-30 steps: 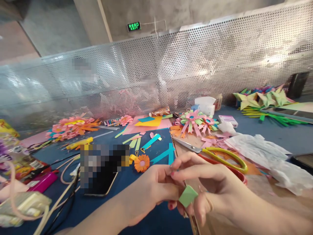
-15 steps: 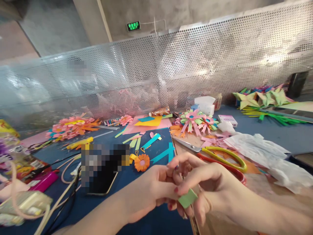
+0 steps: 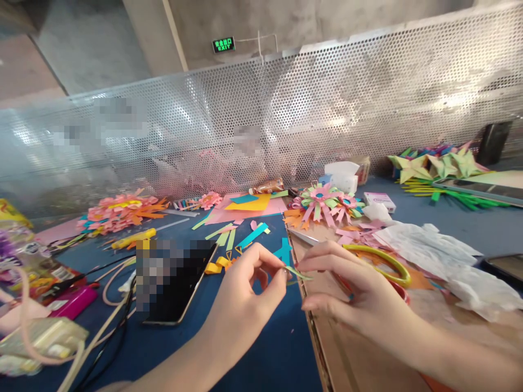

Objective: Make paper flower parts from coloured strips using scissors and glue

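Observation:
A small green paper piece point(image 3: 297, 273) is pinched edge-on between my two hands above the blue table. My left hand point(image 3: 245, 296) grips its left end with thumb and forefinger. My right hand point(image 3: 351, 294) grips its right end, over the edge of a brown cardboard sheet point(image 3: 368, 359). Yellow-handled scissors point(image 3: 378, 261) lie just beyond my right hand. A black phone point(image 3: 180, 288) lies to the left of my left hand.
Paper flowers point(image 3: 327, 201) and coloured strips point(image 3: 253, 235) are scattered mid-table; more pink flowers point(image 3: 118, 211) at the left. White crumpled paper point(image 3: 441, 256) lies right, cables and packets point(image 3: 49, 305) left. A perforated metal screen point(image 3: 286, 114) closes the far side.
My hands rose and spread slightly. The green piece, seen flat and low between the palms before, is now turned edge-on and held at the fingertips. The orange flower is now hidden behind my left hand.

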Demonstrator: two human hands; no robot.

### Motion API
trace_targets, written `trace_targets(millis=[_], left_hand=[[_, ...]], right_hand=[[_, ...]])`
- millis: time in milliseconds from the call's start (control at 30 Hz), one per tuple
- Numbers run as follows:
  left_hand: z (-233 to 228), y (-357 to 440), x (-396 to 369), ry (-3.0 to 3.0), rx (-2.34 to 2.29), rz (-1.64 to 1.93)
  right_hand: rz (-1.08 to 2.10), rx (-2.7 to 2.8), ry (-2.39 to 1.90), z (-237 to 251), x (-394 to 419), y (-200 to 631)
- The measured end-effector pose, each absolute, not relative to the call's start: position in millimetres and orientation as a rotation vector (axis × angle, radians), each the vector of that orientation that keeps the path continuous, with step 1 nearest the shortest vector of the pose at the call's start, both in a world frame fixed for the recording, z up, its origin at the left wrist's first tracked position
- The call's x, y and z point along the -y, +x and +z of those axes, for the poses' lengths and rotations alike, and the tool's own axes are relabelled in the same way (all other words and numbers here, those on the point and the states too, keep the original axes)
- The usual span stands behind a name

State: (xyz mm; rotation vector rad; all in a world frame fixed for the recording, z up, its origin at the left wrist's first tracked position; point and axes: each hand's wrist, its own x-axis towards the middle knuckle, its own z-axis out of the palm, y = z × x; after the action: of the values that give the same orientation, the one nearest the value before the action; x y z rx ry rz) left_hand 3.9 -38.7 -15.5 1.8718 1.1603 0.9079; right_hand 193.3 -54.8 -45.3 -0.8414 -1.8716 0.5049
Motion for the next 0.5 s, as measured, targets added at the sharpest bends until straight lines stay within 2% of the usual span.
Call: trace_targets(millis=[100, 233, 500], left_hand=[[-17, 4, 42, 2.040, -1.174, 0.989], [-18, 5, 45, 2.160, -1.150, 1.056], [-16, 4, 49, 1.903, -1.023, 0.948]], right_hand=[[0.250, 1.927, -0.759, -43, 58, 193], [0.097, 1.914, -0.723, -40, 62, 191], [0.127, 1.822, -0.778, -38, 67, 193]])
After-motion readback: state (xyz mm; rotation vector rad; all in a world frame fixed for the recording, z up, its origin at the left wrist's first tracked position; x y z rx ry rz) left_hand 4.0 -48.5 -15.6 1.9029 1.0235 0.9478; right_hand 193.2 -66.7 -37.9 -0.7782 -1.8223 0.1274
